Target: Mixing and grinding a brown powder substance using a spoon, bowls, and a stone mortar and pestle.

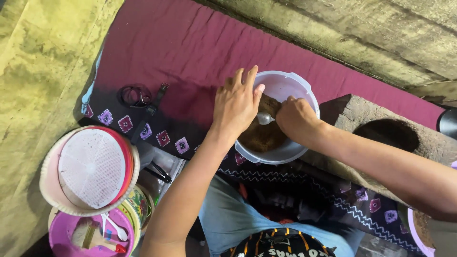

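A pale lilac plastic bowl point(304, 93) tilts on the maroon cloth point(190, 43), holding brown powder point(262, 135). My left hand point(235, 104) grips the bowl's near-left rim, fingers over the edge. My right hand point(296, 119) is closed on a metal spoon point(264, 118), its bowl pointing left above the powder, between both hands. My knees in blue jeans point(228, 219) lie just below.
A round white sieve point(90, 166) sits in a pinkish basin at lower left, above a pink tub point(64, 235) with a white spoon. Bangles and a wristwatch point(150, 107) lie on the cloth. A wooden block point(362, 112) with a dark hollow stands to the right.
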